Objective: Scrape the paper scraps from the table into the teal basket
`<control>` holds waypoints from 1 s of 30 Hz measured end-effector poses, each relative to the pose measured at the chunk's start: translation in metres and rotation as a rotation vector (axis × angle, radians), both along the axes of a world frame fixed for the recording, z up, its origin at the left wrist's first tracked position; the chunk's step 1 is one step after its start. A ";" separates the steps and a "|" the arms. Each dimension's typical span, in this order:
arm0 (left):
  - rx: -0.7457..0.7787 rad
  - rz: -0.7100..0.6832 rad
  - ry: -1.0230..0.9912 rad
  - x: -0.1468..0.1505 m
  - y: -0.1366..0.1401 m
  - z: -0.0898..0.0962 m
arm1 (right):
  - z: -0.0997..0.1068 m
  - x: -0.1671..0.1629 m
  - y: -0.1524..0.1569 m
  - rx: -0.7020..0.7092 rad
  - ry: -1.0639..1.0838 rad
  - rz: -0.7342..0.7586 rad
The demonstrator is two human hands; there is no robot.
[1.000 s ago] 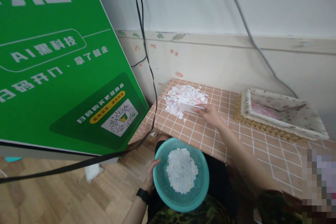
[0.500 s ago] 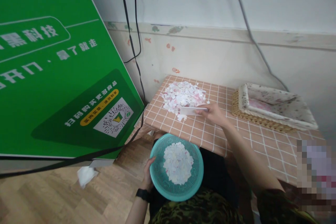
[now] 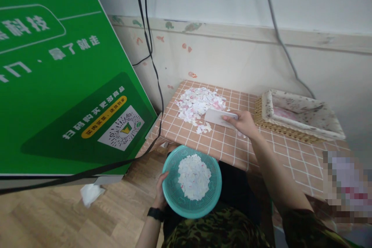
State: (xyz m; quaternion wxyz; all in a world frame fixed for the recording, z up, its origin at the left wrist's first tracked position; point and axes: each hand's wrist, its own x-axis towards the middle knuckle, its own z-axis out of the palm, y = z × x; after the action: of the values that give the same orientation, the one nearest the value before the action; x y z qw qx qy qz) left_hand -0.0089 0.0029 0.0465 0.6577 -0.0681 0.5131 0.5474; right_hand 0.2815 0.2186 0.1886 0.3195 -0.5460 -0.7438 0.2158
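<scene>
Right hand: your right hand (image 3: 243,123) is closed around the right end of a flat white plate (image 3: 217,117), thumb on the side near to you; its other end points to 9 o'clock.
Paper scraps: the loose pile of scraps (image 3: 195,102) lies on the checked tablecloth (image 3: 229,151) at about 10 o'clock from this hand, just beyond the plate's free end. A small clump (image 3: 204,128) is at 9 o'clock.
Left hand: your left hand (image 3: 161,189) holds the green basin (image 3: 173,194) by its left edge, with the thumb at the rim.
Basin: it is at 3 o'clock from your left hand, and between 7 and 8 o'clock from your right; more scraps (image 3: 194,177) are heaped inside.
Hidden: the other left fingers are behind the basin, and your right hand covers the plate's gripped end. I cannot tell whether the plate touches the cloth.
Hard to see: pinkish contents (image 3: 283,114) in the wicker basket (image 3: 293,131), at 3 o'clock from your right hand.
Cut off: the green board (image 3: 72,97), at top and left.
</scene>
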 end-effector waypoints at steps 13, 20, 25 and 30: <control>-0.022 0.090 0.079 0.006 0.006 0.004 | -0.021 0.006 -0.045 0.063 0.081 -0.073; -0.011 0.071 0.087 0.004 0.005 -0.002 | -0.035 -0.018 -0.067 0.094 0.169 -0.076; 0.013 0.058 0.083 0.000 0.002 -0.012 | -0.037 -0.031 -0.069 0.019 0.150 0.056; 0.084 0.064 0.067 -0.004 0.000 -0.027 | -0.026 -0.017 -0.061 0.043 0.052 -0.086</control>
State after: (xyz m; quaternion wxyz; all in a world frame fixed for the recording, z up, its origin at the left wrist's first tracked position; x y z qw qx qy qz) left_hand -0.0133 0.0025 0.0191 0.6244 -0.0382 0.5090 0.5912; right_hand 0.2644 0.1577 0.1622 0.3593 -0.5647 -0.7156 0.2000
